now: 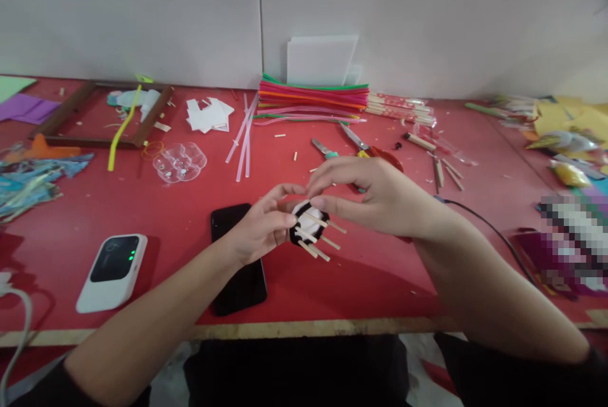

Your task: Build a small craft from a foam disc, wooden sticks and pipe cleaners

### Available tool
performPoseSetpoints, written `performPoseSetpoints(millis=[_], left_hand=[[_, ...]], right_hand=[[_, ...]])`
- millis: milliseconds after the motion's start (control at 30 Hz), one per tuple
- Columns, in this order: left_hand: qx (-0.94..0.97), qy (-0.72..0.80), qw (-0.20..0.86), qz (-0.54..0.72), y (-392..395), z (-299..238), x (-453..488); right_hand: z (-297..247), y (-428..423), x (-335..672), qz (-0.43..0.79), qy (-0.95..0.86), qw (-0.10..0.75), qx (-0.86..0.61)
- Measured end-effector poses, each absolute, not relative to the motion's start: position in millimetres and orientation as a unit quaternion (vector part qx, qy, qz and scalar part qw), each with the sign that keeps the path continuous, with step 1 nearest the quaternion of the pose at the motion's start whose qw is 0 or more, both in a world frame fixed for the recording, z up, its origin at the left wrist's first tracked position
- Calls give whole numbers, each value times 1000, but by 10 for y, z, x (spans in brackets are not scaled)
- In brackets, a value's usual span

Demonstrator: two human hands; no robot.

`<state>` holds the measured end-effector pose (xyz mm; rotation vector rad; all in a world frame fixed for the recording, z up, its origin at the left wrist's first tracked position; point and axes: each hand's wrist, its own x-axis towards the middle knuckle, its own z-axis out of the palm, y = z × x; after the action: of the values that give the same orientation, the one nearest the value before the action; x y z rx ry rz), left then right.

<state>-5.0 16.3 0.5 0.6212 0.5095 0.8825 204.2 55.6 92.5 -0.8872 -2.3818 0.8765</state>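
Above the red table (142,204), both my hands hold a small craft piece (310,226): a black disc with a white middle and several short wooden sticks poking out to the right. My left hand (261,230) pinches the disc from the left, fingers closed on it. From the right, my right hand (375,198) curls over it, thumb and fingertips on its top edge and on a stick. A black phone (237,261) lies flat just under my left wrist.
A white pocket router (111,271) sits front left. Glue sticks (244,135), a stack of coloured foam sheets (313,93), scissors (361,144), loose wooden sticks (444,169), a clear plastic flower tray (179,161), a wooden frame (102,112) and paper scraps lie farther back. A black cable (494,233) runs at right.
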Motion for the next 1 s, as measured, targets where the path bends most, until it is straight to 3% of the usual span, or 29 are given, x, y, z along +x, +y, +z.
performPoseSetpoints(millis=[333, 633, 1000], left_hand=[[337, 266, 813, 394, 172, -39, -63], [324, 249, 827, 387, 187, -62, -75], [380, 278, 739, 482, 196, -9, -20]], right_hand=[[1059, 661, 2021, 278, -908, 118, -291], [1034, 677, 1979, 295, -893, 139, -310], [980, 657, 1937, 211, -900, 166, -342]])
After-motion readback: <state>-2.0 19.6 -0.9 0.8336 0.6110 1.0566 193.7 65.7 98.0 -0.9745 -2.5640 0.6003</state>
